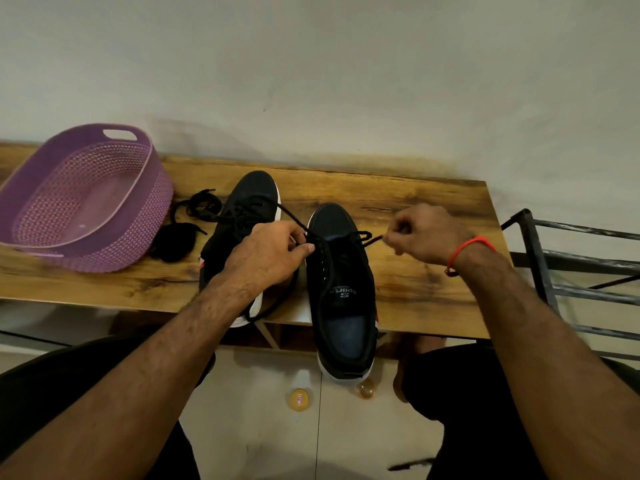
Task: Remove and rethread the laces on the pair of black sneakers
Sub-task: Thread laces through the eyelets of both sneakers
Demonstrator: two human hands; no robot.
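at frame centre, both hands pinch the limp black lace (360,233): left hand (266,258), right hand (426,233); best gripped near its stiff tip.

Wooden table (433,209) against plain pale wall (346,71). Purple perforated basket (38,199) on table's left end. Dark metal rack (581,265) just right of table. Pale tiled floor (277,441) below table, two small yellowish balls (298,399) there. Dim, even light.
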